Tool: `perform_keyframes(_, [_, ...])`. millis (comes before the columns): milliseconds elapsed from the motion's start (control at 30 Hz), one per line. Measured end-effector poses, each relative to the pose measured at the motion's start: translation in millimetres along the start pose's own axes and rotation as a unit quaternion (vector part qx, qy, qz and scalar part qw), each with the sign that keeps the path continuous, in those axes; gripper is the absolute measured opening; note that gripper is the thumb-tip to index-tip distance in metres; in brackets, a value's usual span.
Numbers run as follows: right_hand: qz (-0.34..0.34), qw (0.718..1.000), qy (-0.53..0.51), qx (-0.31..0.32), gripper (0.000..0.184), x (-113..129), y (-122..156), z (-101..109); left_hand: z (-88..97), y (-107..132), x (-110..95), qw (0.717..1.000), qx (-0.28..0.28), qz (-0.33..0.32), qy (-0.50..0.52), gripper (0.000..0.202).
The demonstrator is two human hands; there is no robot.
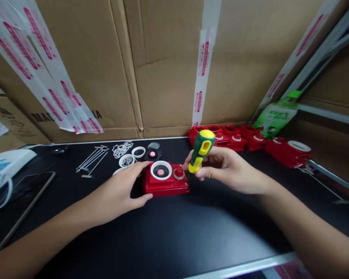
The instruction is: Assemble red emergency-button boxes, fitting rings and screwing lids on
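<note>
A red box-shaped device [166,189] with a white-ringed round dial [161,171] and a red knob [179,172] rests on the black table. My left hand [123,190] grips its left end, thumb along the front side and fingers behind. In my right hand [223,166] is a green and yellow screwdriver [201,150], held by the lower handle, slightly tilted. Its tip reaches down to the device's right front corner, at or very near a screw there. The far fingertips of my left hand are partly hidden behind the device.
Several similar red devices [235,143] line the back right, near a green bottle [279,114]. White rings [138,152], one holding small screws, and metal T-shaped rods [91,161] lie behind my left hand. A tablet-like device [23,209] is at left; cardboard [165,69] walls the back.
</note>
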State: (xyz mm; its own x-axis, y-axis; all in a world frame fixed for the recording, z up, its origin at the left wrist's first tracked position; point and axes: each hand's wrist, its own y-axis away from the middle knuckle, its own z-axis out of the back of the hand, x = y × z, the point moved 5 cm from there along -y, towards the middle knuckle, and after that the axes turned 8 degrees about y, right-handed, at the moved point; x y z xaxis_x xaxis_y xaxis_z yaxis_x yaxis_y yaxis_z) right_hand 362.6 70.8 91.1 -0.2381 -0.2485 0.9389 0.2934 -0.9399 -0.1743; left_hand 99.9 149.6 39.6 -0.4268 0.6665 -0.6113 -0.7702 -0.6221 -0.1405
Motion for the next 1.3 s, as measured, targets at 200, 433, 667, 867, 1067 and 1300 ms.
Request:
perform_keyframes(200, [0.002, 0.998, 0.022, -0.058, 0.035, -3, -2, 0, -1.1, -1, 4, 1.000, 0.001, -0.006, -0.018, 0.078])
perform_keyframes(433, [-0.003, 0.993, 0.008, -0.114, 0.053, -13, -4, -4, -1.5, -2, 1, 0.999, 0.018, -0.021, -0.042, 0.071])
perform_keyframes(667, [-0.008, 0.996, -0.048, -0.079, 0.048, -9, -6, -4, -2.1, -1, 2, 1.000, 0.011, -0.019, -0.018, 0.077])
perform_keyframes(867, [0.016, 0.999, -0.013, 0.046, 0.033, 6, 4, 6, -2.7, 1, -3, 1.000, 0.018, -0.003, -0.010, 0.083])
perform_keyframes(1067, [0.018, 0.996, -0.022, 0.087, 0.027, 6, 5, 1, -2.5, 0, -3, 0.999, 0.017, -0.029, -0.020, 0.077])
perform_keyframes(1300, [0.019, 0.999, 0.045, 0.022, 0.027, 10, 3, 6, -1.9, -2, 6, 1.000, 0.015, -0.026, -0.006, 0.078])
